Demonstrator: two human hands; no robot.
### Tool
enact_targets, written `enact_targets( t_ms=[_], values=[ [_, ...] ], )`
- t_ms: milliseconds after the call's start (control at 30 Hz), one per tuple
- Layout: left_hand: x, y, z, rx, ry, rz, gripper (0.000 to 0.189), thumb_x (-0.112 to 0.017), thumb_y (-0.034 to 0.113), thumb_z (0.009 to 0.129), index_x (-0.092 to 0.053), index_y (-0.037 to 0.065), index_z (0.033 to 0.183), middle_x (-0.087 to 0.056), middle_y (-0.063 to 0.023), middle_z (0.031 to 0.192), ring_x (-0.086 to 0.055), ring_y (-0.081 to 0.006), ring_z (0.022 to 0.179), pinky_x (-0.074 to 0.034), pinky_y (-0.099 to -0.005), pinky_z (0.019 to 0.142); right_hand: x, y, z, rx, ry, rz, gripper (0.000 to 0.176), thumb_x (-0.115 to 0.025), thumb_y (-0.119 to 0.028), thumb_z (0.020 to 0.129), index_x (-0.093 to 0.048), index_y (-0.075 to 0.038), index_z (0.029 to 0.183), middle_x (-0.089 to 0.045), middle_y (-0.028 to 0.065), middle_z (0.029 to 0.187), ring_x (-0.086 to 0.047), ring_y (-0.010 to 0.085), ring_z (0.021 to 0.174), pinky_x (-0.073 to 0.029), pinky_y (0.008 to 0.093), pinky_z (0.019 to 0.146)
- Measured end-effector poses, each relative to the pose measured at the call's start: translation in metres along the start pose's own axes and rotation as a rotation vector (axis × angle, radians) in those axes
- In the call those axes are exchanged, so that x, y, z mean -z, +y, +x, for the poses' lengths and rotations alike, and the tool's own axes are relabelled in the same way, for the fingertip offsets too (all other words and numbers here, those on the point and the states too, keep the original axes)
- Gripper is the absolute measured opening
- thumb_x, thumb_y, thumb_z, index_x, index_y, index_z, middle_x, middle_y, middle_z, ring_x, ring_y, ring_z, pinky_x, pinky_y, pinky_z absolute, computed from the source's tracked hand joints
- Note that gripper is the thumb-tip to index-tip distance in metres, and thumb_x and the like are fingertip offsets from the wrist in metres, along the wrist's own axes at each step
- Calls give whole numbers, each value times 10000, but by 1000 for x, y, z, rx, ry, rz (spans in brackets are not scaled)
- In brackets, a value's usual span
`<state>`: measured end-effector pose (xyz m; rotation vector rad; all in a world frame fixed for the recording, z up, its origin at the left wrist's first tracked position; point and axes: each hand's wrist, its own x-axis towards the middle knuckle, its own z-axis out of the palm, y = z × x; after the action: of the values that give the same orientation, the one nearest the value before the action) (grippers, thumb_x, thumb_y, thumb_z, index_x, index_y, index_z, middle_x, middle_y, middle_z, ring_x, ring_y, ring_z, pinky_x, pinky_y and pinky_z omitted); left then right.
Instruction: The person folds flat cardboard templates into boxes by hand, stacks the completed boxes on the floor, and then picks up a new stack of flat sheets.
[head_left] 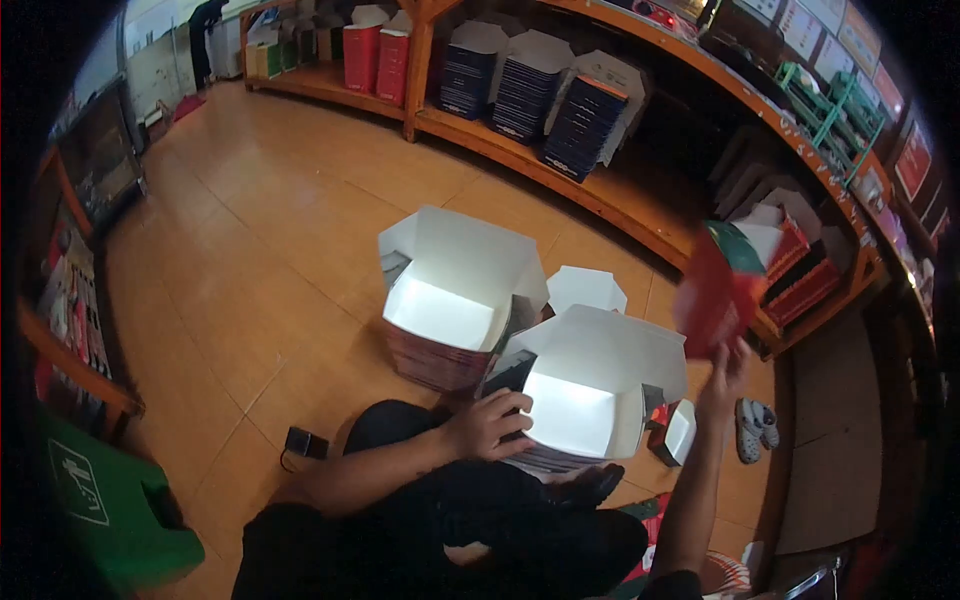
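My right hand (728,375) is raised at the right and grips the lower edge of a red and green cardboard box (718,290), which is smeared by motion. My left hand (490,425) has its fingers curled over the near left edge of a white-lined open box (572,410) on top of a nested stack in front of me. Just left of that stands another nested stack of open boxes (440,355), red on its outer side. Behind the two, a white box flap (590,288) shows, its lower part hidden.
Wooden shelving (560,195) along the back holds dark blue nested boxes (525,85) and red boxes (800,265). A small box (676,433) and grey clogs (755,430) are on the floor at right. At lower left are a green bin (115,500) and a small black object (306,442).
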<state>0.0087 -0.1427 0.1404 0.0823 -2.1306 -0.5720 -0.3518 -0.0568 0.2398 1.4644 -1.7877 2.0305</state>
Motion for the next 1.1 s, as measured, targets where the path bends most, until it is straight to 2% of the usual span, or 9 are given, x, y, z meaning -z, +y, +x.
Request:
enact_targets(
  t_ms=[100, 133, 200, 300, 500, 733, 800, 1000, 1100],
  values=[
    [0, 5, 1, 4, 11, -26, 279, -743, 227, 834, -580, 40, 961, -552, -144, 1049, -597, -316, 960, -520, -392, 787, 37, -92, -65, 231, -186, -105, 224, -488, -116, 1014, -540, 19, 1185, -567, 102, 1188, -536, 170, 1092, -406, 297, 957],
    [2, 7, 3, 10, 6, -35, 275, -735, 231, 844, -579, 41, 968, -545, -148, 1070, -600, -321, 977, -522, -397, 788, 34, -123, -83, 176, -249, -122, 197, -500, -74, 983, -567, 15, 1145, -597, 110, 1188, -568, 190, 1090, -424, 324, 963],
    [5, 6, 3, 90, -139, -141, 279, -719, 249, 862, -585, 42, 992, -519, -161, 1121, -597, -332, 1006, -521, -406, 803, 34, -126, -113, 289, -360, -224, 106, -575, 14, 896, -606, -30, 988, -684, 95, 972, -650, 231, 893, -457, 438, 942],
    [20, 13, 11, 128, -270, -128, 286, -673, 260, 889, -591, 35, 1046, -505, -174, 1178, -591, -343, 1035, -522, -417, 842, 6, -152, -113, 441, -650, -461, 224, -596, 121, 782, -581, -64, 908, -699, 57, 903, -667, 273, 851, -469, 469, 925],
    [30, 20, 8, 122, -260, -73, 309, -610, 282, 916, -596, 33, 1097, -592, -131, 1073, -614, -322, 987, -516, -408, 845, 3, -123, -98, 479, -709, -730, 176, -634, 52, 776, -602, -67, 902, -641, 118, 787, -644, 347, 812, -497, 469, 903],
    [23, 19, 0, 106, -163, -118, 253, -624, 257, 908, -618, 41, 1041, -619, -126, 1000, -628, -325, 942, -512, -410, 826, -6, -105, -94, 578, -796, -576, 172, -629, 50, 777, -604, -60, 906, -638, 127, 777, -641, 342, 774, -519, 433, 751],
    [20, 17, 2, 88, -64, -252, 192, -657, 223, 888, -647, 49, 969, -627, -111, 938, -633, -301, 891, -509, -391, 785, 2, -96, -92, 357, -888, -694, 133, -618, 22, 806, -606, -52, 916, -660, 131, 815, -644, 350, 787, -509, 437, 713],
    [16, 21, 12, 64, 28, -152, 210, -745, 241, 815, -666, 49, 785, -623, -73, 834, -626, -243, 797, -500, -355, 697, -9, -118, -89, 190, -930, -782, 134, -636, -40, 822, -623, -50, 955, -664, 154, 855, -635, 364, 814, -498, 449, 730],
    [11, 19, 12, 57, 59, -163, 236, -762, 259, 793, -667, 46, 756, -622, -72, 831, -627, -237, 787, -503, -346, 684, -31, -149, -94, 350, -945, -694, 213, -698, -85, 795, -628, -40, 992, -659, 161, 872, -624, 368, 848, -488, 437, 751]
  ],
)
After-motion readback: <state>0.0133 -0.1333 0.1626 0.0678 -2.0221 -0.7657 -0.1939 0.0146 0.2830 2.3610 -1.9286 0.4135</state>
